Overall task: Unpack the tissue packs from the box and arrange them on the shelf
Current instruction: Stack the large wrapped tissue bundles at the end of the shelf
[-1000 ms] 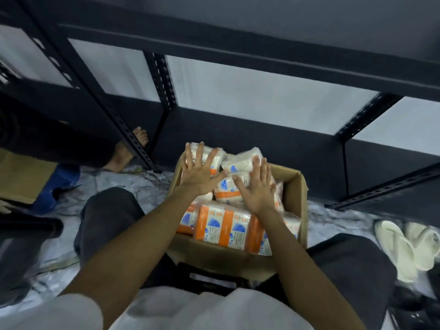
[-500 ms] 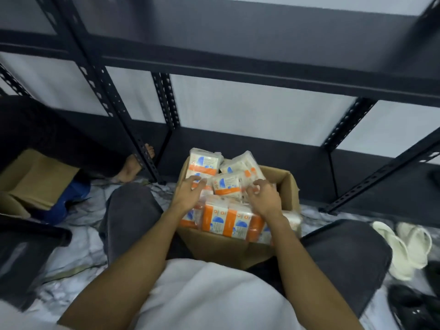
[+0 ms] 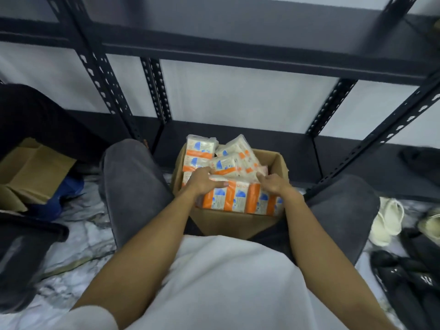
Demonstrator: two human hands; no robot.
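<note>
In the head view, a brown corrugated cardboard box (image 3: pixel 238 222) sits on the floor between the person's knees, its top open and its far wall showing bare cardboard. It is packed with tissue packs (image 3: pixel 234 163), soft rectangular bricks in glossy clear film printed white with orange bands and blue marks. The packs at the back stand or lean at mixed angles above the rim; the front row (image 3: pixel 238 198) lies side by side along the near wall.

The left hand (image 3: pixel 202 183) curls over the top edge of the front row, thumb laid along the near face and fingers hooked behind it, gripping the packs. The right hand (image 3: pixel 273 184) rests on the right end of the same row, its fingers bent and dug in among the packs; what exactly they pinch cannot be told.

The person wears a white shirt and grey trousers of a soft, matte cloth. Ahead stands a dark metal shelf (image 3: pixel 238 51) with flat boards and perforated angle-iron uprights, before a pale wall. The floor (image 3: pixel 83 239) has a marbled grey-white look. To the left lie a second open cardboard box (image 3: pixel 31 167) and a dark plastic bin (image 3: pixel 21 258); to the right, cream slippers (image 3: pixel 387 217) and black shoes (image 3: pixel 409 279).
</note>
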